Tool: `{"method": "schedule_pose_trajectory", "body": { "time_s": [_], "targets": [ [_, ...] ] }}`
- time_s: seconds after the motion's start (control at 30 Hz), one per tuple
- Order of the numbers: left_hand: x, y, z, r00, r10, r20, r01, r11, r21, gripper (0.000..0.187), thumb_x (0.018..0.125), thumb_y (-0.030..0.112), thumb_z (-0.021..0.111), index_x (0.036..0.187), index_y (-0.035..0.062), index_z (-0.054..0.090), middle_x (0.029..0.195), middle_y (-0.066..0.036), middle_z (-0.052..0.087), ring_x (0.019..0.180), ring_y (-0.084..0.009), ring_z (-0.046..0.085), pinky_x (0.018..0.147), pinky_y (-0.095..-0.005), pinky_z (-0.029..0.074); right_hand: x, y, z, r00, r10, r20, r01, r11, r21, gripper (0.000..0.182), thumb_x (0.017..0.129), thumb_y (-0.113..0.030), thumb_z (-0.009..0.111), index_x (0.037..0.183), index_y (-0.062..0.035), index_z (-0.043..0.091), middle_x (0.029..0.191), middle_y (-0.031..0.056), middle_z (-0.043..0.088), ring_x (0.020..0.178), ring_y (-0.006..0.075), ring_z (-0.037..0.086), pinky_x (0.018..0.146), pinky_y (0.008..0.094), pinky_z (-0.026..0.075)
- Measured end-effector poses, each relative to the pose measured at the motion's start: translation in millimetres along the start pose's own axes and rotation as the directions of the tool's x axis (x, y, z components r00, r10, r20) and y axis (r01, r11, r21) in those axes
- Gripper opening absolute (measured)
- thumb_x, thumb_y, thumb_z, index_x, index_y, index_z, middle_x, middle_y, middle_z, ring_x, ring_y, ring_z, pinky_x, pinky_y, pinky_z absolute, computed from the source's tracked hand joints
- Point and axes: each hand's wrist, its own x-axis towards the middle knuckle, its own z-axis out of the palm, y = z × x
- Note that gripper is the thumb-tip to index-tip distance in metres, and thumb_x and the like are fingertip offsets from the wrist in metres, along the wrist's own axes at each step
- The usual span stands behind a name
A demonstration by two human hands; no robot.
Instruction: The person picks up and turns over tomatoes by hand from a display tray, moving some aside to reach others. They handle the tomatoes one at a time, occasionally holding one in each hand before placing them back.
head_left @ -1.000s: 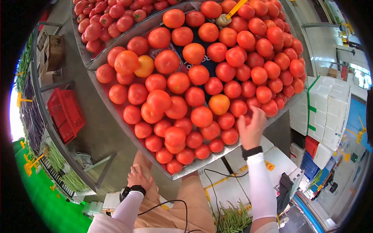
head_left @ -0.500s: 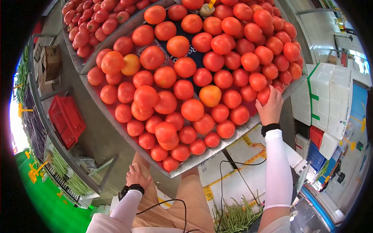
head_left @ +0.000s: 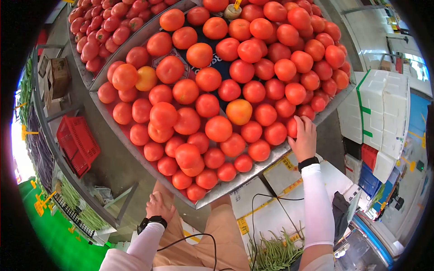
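Observation:
Red tomatoes (head_left: pixel 218 128) are spread and piled in a metal-edged bin (head_left: pixel 266 163), with a few orange ones among them. At the bin's right front edge, my right hand (head_left: pixel 304 139) has its fingers wrapped round a red tomato (head_left: pixel 292 128), which is partly hidden by the fingers. My left hand (head_left: pixel 159 207) rests on my thigh below the bin's front corner. Its fingers are loosely bent and partly spread, holding nothing.
Smaller tomatoes (head_left: pixel 108 22) fill another bin at the upper left. A red crate (head_left: pixel 77 143) and a cardboard box (head_left: pixel 58 77) stand left. White foam boxes (head_left: pixel 382 108) are stacked right. Green beans (head_left: pixel 275 250) lie below, near a black cable (head_left: pixel 253 217).
My right hand has moved left and down along the bin's edge, with a tomato at its fingers. The bin has shifted slightly left in view. My left hand stays on my thigh.

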Motion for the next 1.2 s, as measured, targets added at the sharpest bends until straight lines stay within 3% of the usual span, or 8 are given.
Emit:
{"method": "schedule_pose_trajectory", "body": {
  "time_s": [0.13, 0.3, 0.43, 0.57, 0.6, 0.73, 0.9, 1.2],
  "targets": [
    [-2.5, 2.3, -7.3, 1.000, 0.007, -0.014, -0.007, 1.000, -0.012, 0.080, 0.081, 0.047, 0.074, 0.137, 0.0001, 0.041, 0.137, -0.030, 0.052, 0.111, -0.0494, 0.064, 0.091, -0.0542, 0.057, 3.7, -9.0, 3.4, 0.998, 0.052, 0.042, -0.050, 0.997, -0.053, 0.088, 0.064, -0.002, 0.089, 0.143, -0.0101, 0.052, 0.141, 0.0150, 0.050, 0.126, 0.0416, 0.050, 0.106, 0.0519, 0.046],
    [-1.8, 1.9, -5.5, 1.000, -0.004, 0.005, 0.004, 0.999, -0.037, 0.081, 0.080, 0.046, 0.074, 0.137, -0.0008, 0.040, 0.136, -0.031, 0.052, 0.111, -0.0497, 0.064, 0.090, -0.0540, 0.058, 3.6, -11.6, -11.8, 0.999, 0.036, -0.034, -0.034, 0.998, 0.058, 0.071, 0.076, -0.007, 0.082, 0.140, -0.0054, 0.052, 0.140, 0.0179, 0.050, 0.128, 0.0425, 0.050, 0.106, 0.0519, 0.046],
    [-2.6, -1.4, 0.6, 1.000, -0.005, -0.003, 0.005, 0.999, -0.044, 0.083, 0.080, 0.045, 0.074, 0.139, -0.0016, 0.038, 0.142, -0.034, 0.051, 0.113, -0.0506, 0.064, 0.092, -0.0541, 0.058, 24.7, -6.8, -19.9, 0.977, 0.093, -0.192, -0.025, 0.943, 0.332, 0.057, 0.088, -0.013, 0.074, 0.139, -0.0006, 0.051, 0.138, 0.0230, 0.051, 0.129, 0.0440, 0.051, 0.112, 0.0507, 0.043],
    [-2.6, -3.9, 2.2, 1.000, -0.010, 0.016, 0.010, 0.999, -0.037, 0.085, 0.080, 0.046, 0.073, 0.141, -0.0012, 0.038, 0.145, -0.034, 0.049, 0.115, -0.0502, 0.063, 0.093, -0.0536, 0.057, 77.6, -30.3, -22.1, 0.927, 0.367, -0.070, -0.259, 0.766, 0.588, 0.060, 0.096, -0.029, 0.074, 0.140, 0.0022, 0.050, 0.137, 0.0243, 0.053, 0.126, 0.0451, 0.053, 0.110, 0.0488, 0.044],
    [-2.5, -3.2, 1.0, 1.000, -0.014, 0.028, 0.015, 0.999, -0.038, 0.085, 0.080, 0.047, 0.073, 0.142, -0.0011, 0.038, 0.146, -0.033, 0.049, 0.115, -0.0501, 0.062, 0.094, -0.0534, 0.057, 89.9, -30.8, -13.5, 0.932, 0.327, -0.156, -0.218, 0.849, 0.481, 0.065, 0.095, -0.037, 0.075, 0.140, 0.0026, 0.050, 0.135, 0.0253, 0.054, 0.123, 0.0464, 0.053, 0.107, 0.0486, 0.046],
    [-2.4, -3.1, -0.7, 0.997, -0.027, 0.067, 0.028, 0.999, -0.023, 0.089, 0.082, 0.052, 0.070, 0.149, 0.0016, 0.042, 0.154, -0.032, 0.044, 0.115, -0.0472, 0.063, 0.090, -0.0501, 0.059, 115.2, -41.1, 5.5, 0.894, 0.418, -0.163, -0.338, 0.866, 0.368, 0.062, 0.091, -0.035, 0.078, 0.134, 0.0022, 0.053, 0.130, 0.0272, 0.055, 0.120, 0.0465, 0.053, 0.107, 0.0492, 0.045],
    [-2.5, -3.9, 2.3, 0.999, -0.026, 0.030, 0.026, 0.999, -0.020, 0.088, 0.081, 0.051, 0.074, 0.143, -0.0005, 0.039, 0.144, -0.030, 0.050, 0.112, -0.0469, 0.064, 0.090, -0.0516, 0.058, 91.4, -58.2, -5.1, 0.916, 0.292, -0.276, -0.172, 0.905, 0.388, 0.056, 0.088, -0.021, 0.079, 0.134, 0.0007, 0.055, 0.132, 0.0218, 0.056, 0.126, 0.0410, 0.051, 0.111, 0.0490, 0.042],
    [0.0, -3.2, -6.7, 0.997, -0.020, 0.071, 0.020, 1.000, 0.006, 0.083, 0.084, 0.054, 0.069, 0.141, 0.0009, 0.041, 0.136, -0.029, 0.053, 0.107, -0.0455, 0.065, 0.084, -0.0505, 0.059, -21.3, -159.2, -21.2, 0.979, -0.202, 0.040, 0.149, 0.830, 0.537, 0.070, 0.077, -0.018, 0.086, 0.139, -0.0047, 0.054, 0.134, 0.0191, 0.056, 0.123, 0.0408, 0.056, 0.105, 0.0510, 0.046]
  ]
}}
